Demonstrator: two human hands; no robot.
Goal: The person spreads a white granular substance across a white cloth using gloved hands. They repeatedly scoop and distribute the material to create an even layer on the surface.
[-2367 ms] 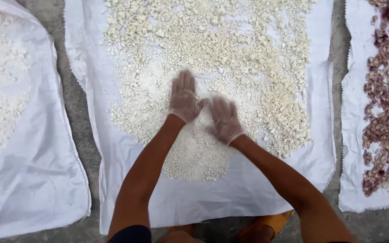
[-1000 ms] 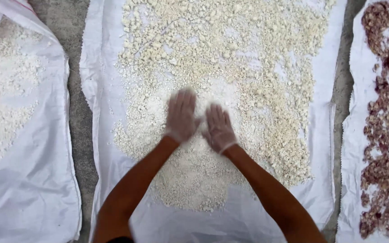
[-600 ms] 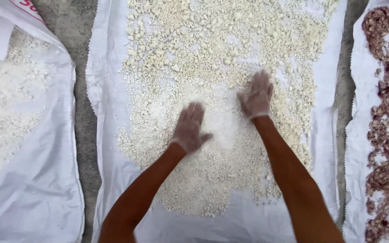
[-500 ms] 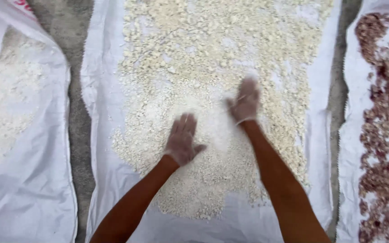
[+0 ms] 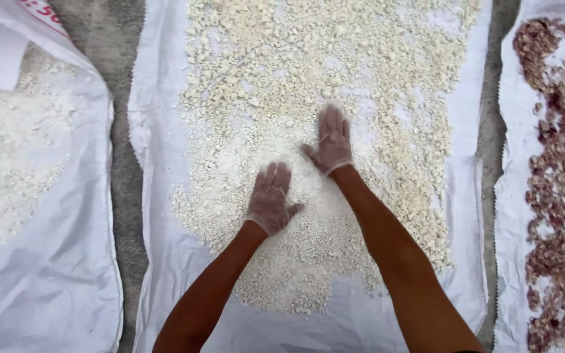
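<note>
Both hands are flat and spread wide, palms down, not gripping anything, and both wear thin clear gloves. The left hand presses into the pale crumbly bits near the middle of the heap, and the right hand sits a bit further up, near it but not touching. The crumbs are spread over a white sheet on the concrete floor. Another white sheet with finer pale grains lies to the left, and reddish-brown pieces lie on a sheet to the right.
</note>
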